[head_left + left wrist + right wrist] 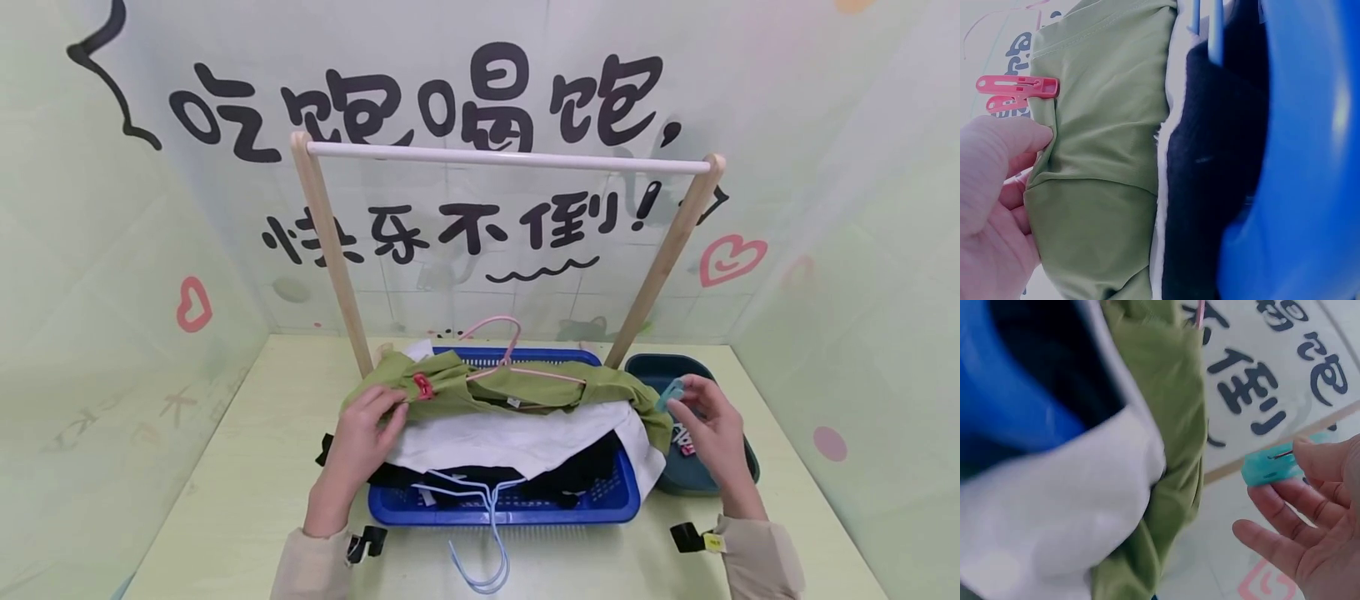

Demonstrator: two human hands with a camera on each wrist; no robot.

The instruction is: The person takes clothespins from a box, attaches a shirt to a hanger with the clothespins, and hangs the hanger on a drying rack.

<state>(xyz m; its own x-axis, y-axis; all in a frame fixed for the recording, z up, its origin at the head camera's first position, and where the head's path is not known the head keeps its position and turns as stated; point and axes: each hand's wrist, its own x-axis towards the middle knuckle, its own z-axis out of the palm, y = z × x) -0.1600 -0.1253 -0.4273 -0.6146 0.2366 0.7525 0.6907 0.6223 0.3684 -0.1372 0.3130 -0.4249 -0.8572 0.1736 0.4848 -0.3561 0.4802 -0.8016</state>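
A green garment [622, 383] on a pink hanger [507, 361] lies over a white cloth [495, 442] on the blue basket [510, 517]. A red clothespin [1047, 86] is clipped to the garment's upper edge, at its left part. Just beside that clip, my left hand [358, 433] pinches the fabric edge between thumb and fingers. My right hand [714, 429] holds a teal clothespin [1269, 465] between thumb and fingers, next to the garment's right end and apart from it.
Behind the basket rises a wooden rack with a white bar [510, 157]. Light-blue hangers [491, 500] stick out over the basket's front rim, near black clothing [585, 471]. At right stands a dark green bin [693, 483] with small clips inside.
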